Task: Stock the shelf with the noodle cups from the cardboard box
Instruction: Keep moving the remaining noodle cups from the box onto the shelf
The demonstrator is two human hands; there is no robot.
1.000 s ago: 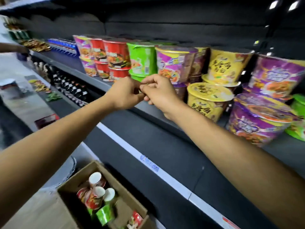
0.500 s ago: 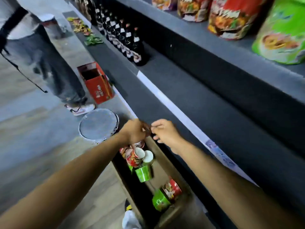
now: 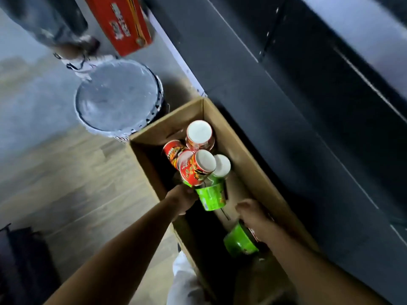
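The open cardboard box (image 3: 244, 153) stands on the floor against the dark shelf unit (image 3: 308, 111). Inside lie several noodle cups: a tilted red cup (image 3: 195, 172), another red one bottom-up (image 3: 199, 134), a green cup (image 3: 211, 198) and a second green cup (image 3: 240, 243) nearer to me. My left hand (image 3: 182, 200) reaches into the box and touches the lower ends of the tilted red cup and the green cup; its fingers are hidden under them. My right hand (image 3: 251, 213) hovers over the nearer green cup with fingers loosely bent, holding nothing.
A white paint-stained bucket (image 3: 116, 95) stands on the floor just left of the box. Beyond it lie a red carton (image 3: 123, 23) and another person's shoe (image 3: 74, 60). Wooden floor stretches to the left. The shelf's front edge runs along the box's right side.
My view has dropped from the stocked shelf down into the box. Both hands came down from shelf height and now reach into the box among the cups.
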